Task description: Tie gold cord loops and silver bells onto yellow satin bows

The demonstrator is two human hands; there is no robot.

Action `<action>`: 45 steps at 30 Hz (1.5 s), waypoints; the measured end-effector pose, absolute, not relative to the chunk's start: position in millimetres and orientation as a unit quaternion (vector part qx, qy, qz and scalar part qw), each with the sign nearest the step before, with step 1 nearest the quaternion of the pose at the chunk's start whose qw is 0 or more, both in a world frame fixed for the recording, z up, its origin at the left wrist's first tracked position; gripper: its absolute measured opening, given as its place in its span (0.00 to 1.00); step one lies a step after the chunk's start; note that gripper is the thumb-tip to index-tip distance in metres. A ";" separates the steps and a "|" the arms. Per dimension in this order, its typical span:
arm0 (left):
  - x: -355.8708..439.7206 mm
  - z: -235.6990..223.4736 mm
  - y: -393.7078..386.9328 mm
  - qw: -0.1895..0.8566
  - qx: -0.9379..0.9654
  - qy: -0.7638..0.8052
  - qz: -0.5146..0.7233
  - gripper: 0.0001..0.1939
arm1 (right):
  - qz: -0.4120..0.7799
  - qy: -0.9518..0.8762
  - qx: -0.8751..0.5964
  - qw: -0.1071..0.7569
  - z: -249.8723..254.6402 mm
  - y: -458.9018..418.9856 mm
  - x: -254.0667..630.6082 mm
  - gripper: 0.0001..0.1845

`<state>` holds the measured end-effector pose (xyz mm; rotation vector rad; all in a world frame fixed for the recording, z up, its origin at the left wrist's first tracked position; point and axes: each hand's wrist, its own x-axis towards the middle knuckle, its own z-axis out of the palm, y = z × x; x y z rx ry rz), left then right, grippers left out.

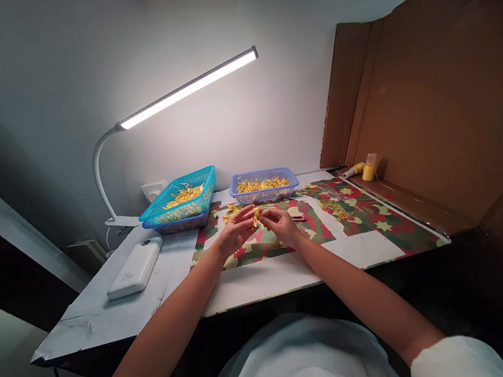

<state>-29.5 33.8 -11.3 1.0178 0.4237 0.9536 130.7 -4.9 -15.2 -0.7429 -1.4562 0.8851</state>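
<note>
A small yellow ribbon piece [256, 215] is pinched between my two hands above the patterned sheet. My left hand [236, 231] grips it from the left, thumb and fingertips closed on it. From the right, my right hand [279, 224] pinches the same piece; its exact shape is too small to make out. Behind the hands, loose yellow ribbon pieces [232, 210] lie on the sheet. A dark pink tool [299, 218], partly hidden, rests just right of my right hand.
A blue basket [210, 185] and a purple basket [266, 196] hold yellow pieces at the back. Gold strands [337, 209] lie right. A power bank [135, 269] and lit lamp [189, 89] stand left. A yellow bottle [369, 168] is near the cardboard [436, 98].
</note>
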 end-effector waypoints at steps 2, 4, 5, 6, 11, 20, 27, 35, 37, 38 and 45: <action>-29.3 -12.2 35.4 0.742 0.465 0.201 0.439 0.19 | 0.384 -0.627 -0.323 0.596 -14.3 -5.5 131.1 0.21; -28.8 -12.3 36.2 0.736 0.467 0.208 0.443 0.17 | 0.386 -0.627 -0.326 0.593 -13.7 -5.9 131.2 0.21; -28.6 -12.0 36.3 0.733 0.469 0.211 0.445 0.17 | 0.386 -0.627 -0.327 0.592 -13.4 -6.1 131.3 0.21; -28.5 -11.6 36.3 0.730 0.470 0.214 0.447 0.17 | 0.387 -0.627 -0.328 0.591 -13.3 -6.3 131.3 0.22; -28.2 -9.5 34.7 0.722 0.470 0.227 0.453 0.17 | 0.386 -0.627 -0.333 0.589 -12.9 -7.3 131.3 0.23; -25.8 -8.5 33.5 0.727 0.454 0.228 0.463 0.17 | 0.375 -0.627 -0.339 0.593 -11.8 -7.8 131.2 0.23; -27.9 -9.7 36.8 0.734 0.433 0.207 0.480 0.17 | 0.368 -0.625 -0.342 0.597 -12.5 -7.1 131.6 0.20; -31.5 -6.0 36.0 0.743 0.419 0.197 0.483 0.18 | 0.367 -0.618 -0.342 0.605 -14.2 -6.9 131.6 0.19; -30.4 -6.0 34.9 0.747 0.422 0.199 0.473 0.18 | 0.367 -0.618 -0.343 0.605 -14.1 -6.6 131.5 0.19; -30.0 -5.9 34.4 0.748 0.424 0.199 0.470 0.18 | 0.366 -0.618 -0.343 0.605 -13.9 -6.7 131.5 0.19; -30.8 -7.2 35.5 0.750 0.435 0.199 0.457 0.18 | 0.361 -0.622 -0.344 0.604 -12.7 -8.3 132.0 0.18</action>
